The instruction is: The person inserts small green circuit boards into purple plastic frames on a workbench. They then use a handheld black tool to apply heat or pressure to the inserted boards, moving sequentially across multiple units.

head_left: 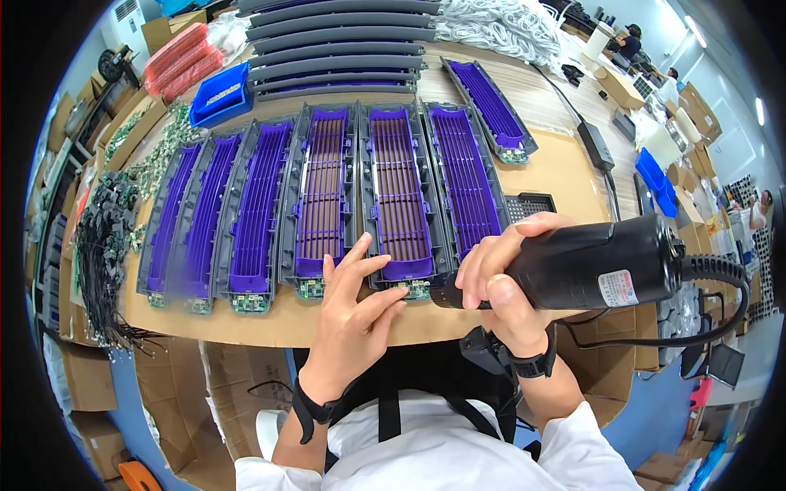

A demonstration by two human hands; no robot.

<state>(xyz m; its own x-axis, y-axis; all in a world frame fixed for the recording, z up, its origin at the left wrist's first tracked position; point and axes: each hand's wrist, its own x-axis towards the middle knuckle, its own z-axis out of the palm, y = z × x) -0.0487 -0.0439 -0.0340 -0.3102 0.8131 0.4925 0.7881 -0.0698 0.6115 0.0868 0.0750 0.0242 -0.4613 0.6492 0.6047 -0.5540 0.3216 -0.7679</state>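
Observation:
My left hand [354, 315] reaches over the near end of a grey housing with a purple slatted insert [400, 192]. Its fingers are spread, and the index fingertip touches the small green circuit board [417, 289] there; the thumb lies close below it. My right hand [508, 282] is wrapped round a thick black corded electric screwdriver [602, 260], held sideways with its front end toward that board. The tool's tip is hidden by the fingers. A similar housing [321, 192] stands just left, and another [465, 176] lies to the right, partly behind my right hand.
More purple housings [260, 209] line the left of the table. Grey strips [340, 49] lie stacked at the back near a blue bin [221, 96]. Bundled black wires [110, 237] hang at the left edge. A black power adapter [595, 146] and cable lie at right; another housing [491, 110] sits behind.

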